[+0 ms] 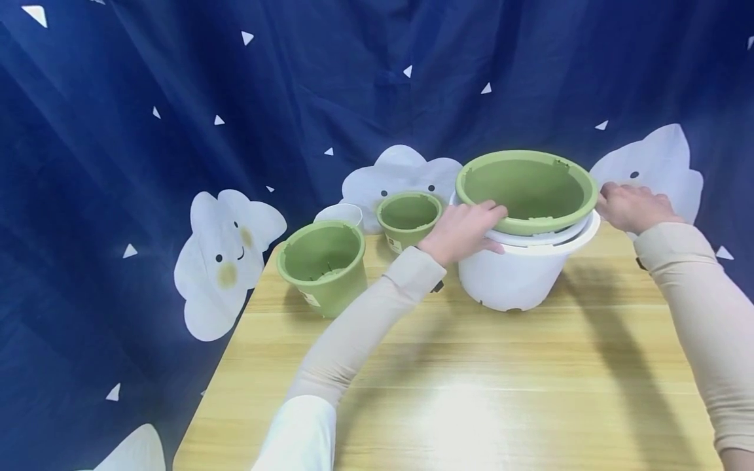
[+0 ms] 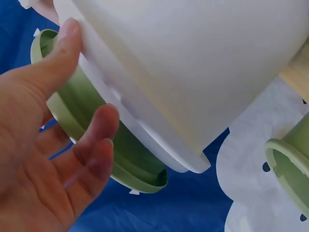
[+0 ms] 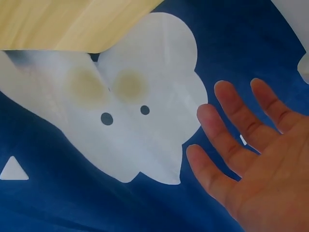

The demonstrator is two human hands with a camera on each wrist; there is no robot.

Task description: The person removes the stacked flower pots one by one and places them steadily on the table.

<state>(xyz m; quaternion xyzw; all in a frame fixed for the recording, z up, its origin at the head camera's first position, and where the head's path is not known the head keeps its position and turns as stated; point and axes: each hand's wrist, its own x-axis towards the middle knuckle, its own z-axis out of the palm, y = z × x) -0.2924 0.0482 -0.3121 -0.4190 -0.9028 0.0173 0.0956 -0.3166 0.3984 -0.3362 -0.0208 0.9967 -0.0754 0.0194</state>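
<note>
A large green plant pot [image 1: 526,186] sits in the top of a stack with white pots [image 1: 509,278], whose rims show just beneath it. My left hand [image 1: 465,230] is at the near left side of the rims. In the left wrist view, its thumb [image 2: 67,48] touches the white rim, and its other fingers bend loosely beside the green pot [image 2: 87,104]. On the far right side, my right hand [image 1: 635,206] is close beside the green rim. Seen from the right wrist, that hand [image 3: 260,150] has its fingers spread and nothing in them.
To the left on the wooden table [image 1: 471,392] stand a medium green pot [image 1: 330,288] and a smaller green pot [image 1: 406,235]. A small white pot [image 1: 341,212] is partly hidden behind the medium one. A blue curtain [image 1: 330,78] with clouds hangs behind the table.
</note>
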